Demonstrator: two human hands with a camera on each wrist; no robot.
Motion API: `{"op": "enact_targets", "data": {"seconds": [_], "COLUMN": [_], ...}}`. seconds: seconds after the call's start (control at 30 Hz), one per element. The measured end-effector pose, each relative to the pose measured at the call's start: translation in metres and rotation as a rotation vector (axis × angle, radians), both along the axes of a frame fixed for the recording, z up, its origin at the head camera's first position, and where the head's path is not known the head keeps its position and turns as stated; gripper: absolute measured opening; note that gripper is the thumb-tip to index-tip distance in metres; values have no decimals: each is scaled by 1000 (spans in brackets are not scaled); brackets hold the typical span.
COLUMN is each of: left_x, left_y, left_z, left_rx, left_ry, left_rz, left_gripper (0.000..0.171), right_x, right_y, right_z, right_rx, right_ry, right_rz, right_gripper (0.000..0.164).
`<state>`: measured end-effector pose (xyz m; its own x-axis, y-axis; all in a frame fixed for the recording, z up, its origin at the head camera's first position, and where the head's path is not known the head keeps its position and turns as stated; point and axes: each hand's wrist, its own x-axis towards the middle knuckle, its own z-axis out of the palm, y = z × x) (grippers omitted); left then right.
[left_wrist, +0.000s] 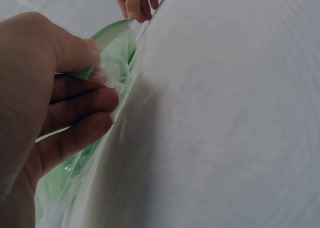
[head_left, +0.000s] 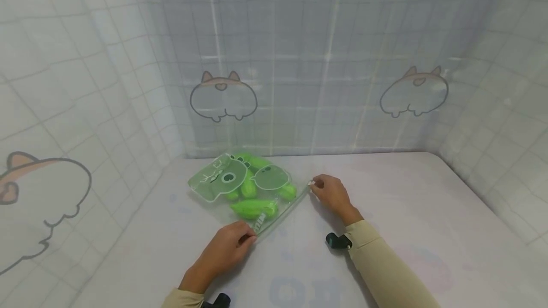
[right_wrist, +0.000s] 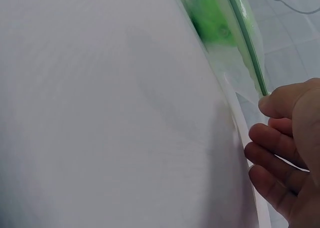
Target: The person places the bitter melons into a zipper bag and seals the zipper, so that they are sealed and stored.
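A clear zip bag [head_left: 220, 177] with a green cartoon print lies on the white table, its zip edge facing me at a slant. Bright green objects [head_left: 253, 208], several of them, show through the plastic; their kind is unclear. My left hand [head_left: 229, 246] pinches the near corner of the zip edge between thumb and fingers. At the far end of that edge, my right hand [head_left: 331, 196] pinches the other corner, where a small white bit shows at the fingertips. In the right wrist view, the green zip strip [right_wrist: 247, 42] runs taut up to the thumb [right_wrist: 275, 100].
The white table [head_left: 406, 194] carries faint printed patterns. A tiled-pattern sheet with cartoon animals [head_left: 223, 96] hangs behind and along both sides. Dark wrist devices [head_left: 338, 241] sit at the sleeves.
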<state>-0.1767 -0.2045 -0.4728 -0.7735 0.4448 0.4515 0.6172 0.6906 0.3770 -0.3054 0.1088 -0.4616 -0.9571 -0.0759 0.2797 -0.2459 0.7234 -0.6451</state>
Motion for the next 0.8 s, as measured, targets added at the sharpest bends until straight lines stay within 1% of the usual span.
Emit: {"op": "enact_targets", "data": {"seconds": [0.17,0.33,0.43,0.5,0.6,0.7,0.8], "left_x": [-2,-3,-2,0,3,5,3], "left_y": [1,1,-3,-7,-13,-17,-20], "left_z": [0,-2,-2,-4,-6,-7,-4], "left_rx": [7,20,23,25,35,46,48], "left_ry": [-15,-1,14,26,45,39,26], "left_rz": [-8,-18,-19,-10,12,43,65], "left_gripper": [9,9,8,6,4,5,7], "right_x": [1,4,4,6,10,17,24], "right_y": [3,7,4,2,3,7,18], "right_z": [-2,-2,-4,-4,-2,2,7], "right_rx": [-3,-12,-28,-42,-26,-4,3], "right_ry": [3,11,16,8,3,12,18], "right_rz": [-18,-13,3,17,45,64,64], "right_gripper": [29,31,32,31,29,25,24]}}
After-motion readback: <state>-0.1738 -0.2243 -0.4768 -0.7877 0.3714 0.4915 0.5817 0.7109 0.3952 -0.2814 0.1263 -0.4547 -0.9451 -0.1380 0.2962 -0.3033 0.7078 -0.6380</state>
